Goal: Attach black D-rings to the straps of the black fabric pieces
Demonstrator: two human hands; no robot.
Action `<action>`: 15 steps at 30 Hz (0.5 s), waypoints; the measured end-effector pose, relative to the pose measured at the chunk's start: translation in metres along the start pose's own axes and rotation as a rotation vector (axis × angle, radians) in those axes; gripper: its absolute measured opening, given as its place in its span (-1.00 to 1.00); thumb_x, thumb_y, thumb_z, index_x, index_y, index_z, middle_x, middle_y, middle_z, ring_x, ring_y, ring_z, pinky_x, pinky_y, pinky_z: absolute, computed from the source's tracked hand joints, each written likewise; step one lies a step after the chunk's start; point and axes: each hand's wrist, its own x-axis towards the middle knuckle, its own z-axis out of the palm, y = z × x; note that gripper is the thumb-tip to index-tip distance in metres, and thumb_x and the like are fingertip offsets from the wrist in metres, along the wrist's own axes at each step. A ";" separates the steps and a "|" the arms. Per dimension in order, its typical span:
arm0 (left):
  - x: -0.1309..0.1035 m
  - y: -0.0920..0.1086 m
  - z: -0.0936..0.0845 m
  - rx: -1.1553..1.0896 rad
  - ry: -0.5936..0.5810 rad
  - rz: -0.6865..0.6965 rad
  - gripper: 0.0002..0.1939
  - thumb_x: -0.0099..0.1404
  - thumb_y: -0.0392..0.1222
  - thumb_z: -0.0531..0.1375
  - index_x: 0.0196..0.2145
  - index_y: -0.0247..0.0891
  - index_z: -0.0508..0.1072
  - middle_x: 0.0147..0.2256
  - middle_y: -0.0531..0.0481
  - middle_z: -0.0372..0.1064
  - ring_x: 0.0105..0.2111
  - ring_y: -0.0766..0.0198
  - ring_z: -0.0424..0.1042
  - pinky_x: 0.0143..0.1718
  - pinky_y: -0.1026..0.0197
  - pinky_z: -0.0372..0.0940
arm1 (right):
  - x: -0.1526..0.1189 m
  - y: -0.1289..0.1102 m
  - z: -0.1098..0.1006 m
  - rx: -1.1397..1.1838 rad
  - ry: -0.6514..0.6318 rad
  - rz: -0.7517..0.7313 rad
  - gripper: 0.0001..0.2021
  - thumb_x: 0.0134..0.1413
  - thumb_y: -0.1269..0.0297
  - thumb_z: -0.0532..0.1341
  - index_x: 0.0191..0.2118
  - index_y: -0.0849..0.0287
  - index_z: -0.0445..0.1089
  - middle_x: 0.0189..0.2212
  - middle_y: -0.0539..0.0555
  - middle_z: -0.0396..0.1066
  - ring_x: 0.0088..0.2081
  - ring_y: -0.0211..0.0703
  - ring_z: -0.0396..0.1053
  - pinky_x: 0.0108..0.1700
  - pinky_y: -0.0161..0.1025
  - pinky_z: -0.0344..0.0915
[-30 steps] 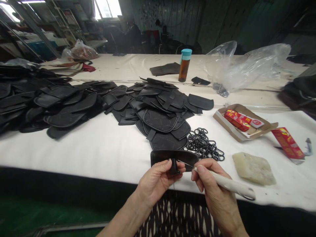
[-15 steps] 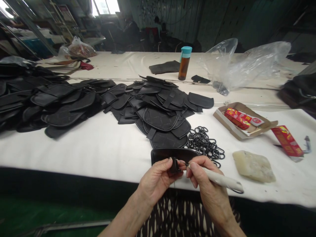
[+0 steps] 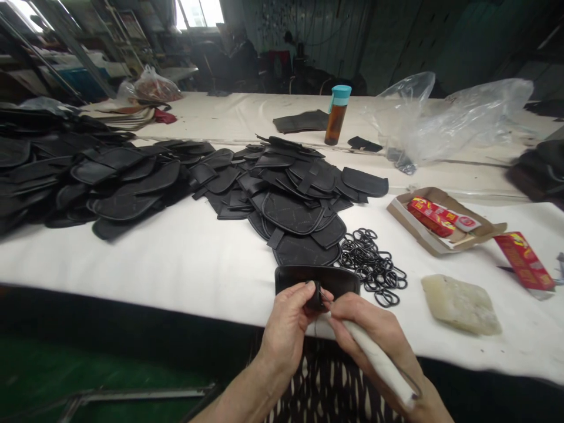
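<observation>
My left hand (image 3: 288,317) pinches the folded strap end of a black leather flap (image 3: 337,281) at the table's near edge. In my right hand (image 3: 374,326) is an awl-like tool (image 3: 379,361) with a thick, pale handle and thin metal tip. The tip is at the folded strap; whether it has gone in, I cannot tell. A pile of black metal rings (image 3: 370,258) lies just beyond my right hand. Similar black flaps (image 3: 293,211) are heaped behind the one I hold.
More black pieces (image 3: 127,182) cover the table's left side. To the right lie a yellowish block (image 3: 460,304), an open cardboard box (image 3: 409,229) with red packets, and another red packet (image 3: 524,261). Farther back are a teal-capped bottle (image 3: 337,114) and clear plastic bags (image 3: 476,120).
My right hand has turned the tool, so its handle end now points lower, toward my wrist. Its tip has come closer to the strap. My left hand keeps its pinch; the view has shifted slightly.
</observation>
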 end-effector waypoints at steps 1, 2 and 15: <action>0.000 0.000 0.001 0.011 0.005 0.005 -0.79 0.17 -0.17 0.21 -0.51 -0.37 0.53 -0.48 -0.09 0.47 -0.45 0.27 0.41 -0.30 0.26 0.26 | 0.000 -0.002 0.000 -0.056 0.006 -0.048 -0.89 0.10 0.42 0.12 -0.38 0.13 0.36 -0.48 0.02 0.39 -0.47 -0.25 0.36 -0.39 -0.34 0.30; 0.000 0.000 0.001 0.017 0.012 0.004 -0.78 0.16 -0.17 0.21 -0.51 -0.38 0.53 -0.49 -0.09 0.47 -0.45 0.26 0.41 -0.29 0.25 0.26 | 0.000 -0.004 -0.001 -0.116 0.024 -0.079 -0.85 0.10 0.43 0.10 -0.42 0.12 0.36 -0.52 0.01 0.37 -0.49 -0.26 0.34 -0.41 -0.35 0.29; 0.000 0.000 0.000 -0.036 0.085 -0.010 -0.79 0.09 -0.16 0.26 -0.54 -0.41 0.48 -0.51 -0.09 0.44 -0.49 0.28 0.39 -0.28 0.18 0.29 | -0.018 -0.026 -0.020 -0.113 0.235 -0.077 -0.88 0.03 0.43 0.21 -0.33 0.06 0.32 -0.46 -0.01 0.41 -0.47 -0.24 0.39 -0.41 -0.40 0.31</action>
